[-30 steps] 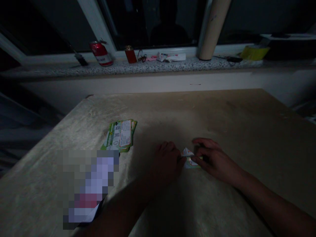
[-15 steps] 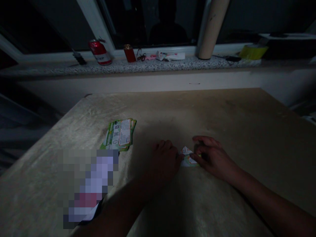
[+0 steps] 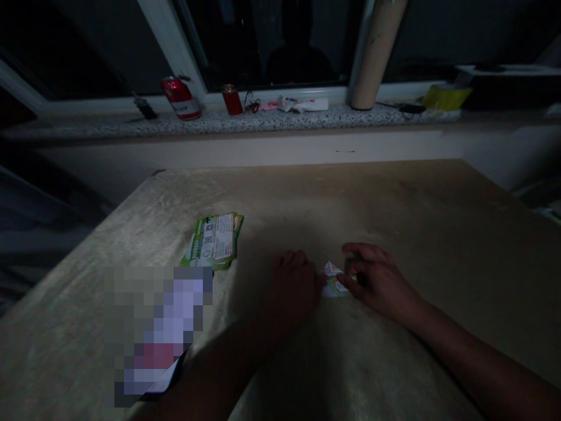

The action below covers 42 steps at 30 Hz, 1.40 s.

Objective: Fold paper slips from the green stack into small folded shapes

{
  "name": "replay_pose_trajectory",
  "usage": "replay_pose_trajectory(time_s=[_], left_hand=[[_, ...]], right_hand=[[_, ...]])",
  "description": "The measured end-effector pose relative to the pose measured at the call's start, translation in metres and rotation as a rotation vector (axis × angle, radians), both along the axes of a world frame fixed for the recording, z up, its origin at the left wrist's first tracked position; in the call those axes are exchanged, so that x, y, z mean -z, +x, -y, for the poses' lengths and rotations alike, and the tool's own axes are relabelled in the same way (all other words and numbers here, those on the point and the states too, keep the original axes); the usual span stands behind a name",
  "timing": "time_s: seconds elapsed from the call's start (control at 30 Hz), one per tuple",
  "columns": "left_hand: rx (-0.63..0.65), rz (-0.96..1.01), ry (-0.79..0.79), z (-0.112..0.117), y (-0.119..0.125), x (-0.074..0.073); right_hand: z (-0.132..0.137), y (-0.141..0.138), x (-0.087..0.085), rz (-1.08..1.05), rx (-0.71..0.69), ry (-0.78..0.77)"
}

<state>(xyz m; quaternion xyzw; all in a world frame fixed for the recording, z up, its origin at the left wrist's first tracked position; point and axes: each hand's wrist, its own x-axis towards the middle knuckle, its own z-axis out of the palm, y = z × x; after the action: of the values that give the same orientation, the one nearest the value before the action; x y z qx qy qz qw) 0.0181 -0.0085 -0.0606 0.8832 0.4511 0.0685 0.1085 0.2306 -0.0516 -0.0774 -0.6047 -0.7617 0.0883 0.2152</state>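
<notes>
A small folded paper (image 3: 333,287), printed white, green and orange, lies on the table between my hands, with a pointed peak at its far side. My left hand (image 3: 295,286) is closed, fingers curled, its thumb at the paper's left edge. From the other side my right hand (image 3: 379,278) grips the right part between thumb and bent fingers, the outer fingers held off the table. Both hands partly cover the paper. Farther left lies a loose stack of green and white printed cards (image 3: 214,240).
A pixelated phone-like object (image 3: 169,327) lies beside my left forearm on the cloth-covered table (image 3: 280,193). Along the window sill (image 3: 263,121) stand a red can (image 3: 180,99), an orange-red cylinder (image 3: 232,100), crumpled paper (image 3: 304,104), a cardboard tube (image 3: 377,55) and yellow tape (image 3: 446,97).
The camera view has shifted very slightly, so everything sits a little lower. Both hands keep nearly the same place on the folded paper.
</notes>
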Motion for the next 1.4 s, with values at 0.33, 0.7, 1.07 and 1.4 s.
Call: replay_pose_trajectory(time_s=[0.33,0.7,1.07,1.4], left_hand=[[-0.009,-0.021,0.004,0.001,0.001,0.000],[-0.006,-0.004,-0.003,0.000,0.000,0.000],[-0.004,0.005,-0.031,-0.001,-0.001,-0.001],[-0.023,0.062,-0.032,-0.001,-0.002,0.003]], right_hand=[[-0.001,-0.008,-0.007,0.001,0.067,-0.018],[-0.006,0.019,-0.002,-0.048,0.078,-0.077],[-0.004,0.030,0.003,-0.098,0.050,-0.055],[-0.002,0.003,-0.002,-0.071,0.100,-0.020]])
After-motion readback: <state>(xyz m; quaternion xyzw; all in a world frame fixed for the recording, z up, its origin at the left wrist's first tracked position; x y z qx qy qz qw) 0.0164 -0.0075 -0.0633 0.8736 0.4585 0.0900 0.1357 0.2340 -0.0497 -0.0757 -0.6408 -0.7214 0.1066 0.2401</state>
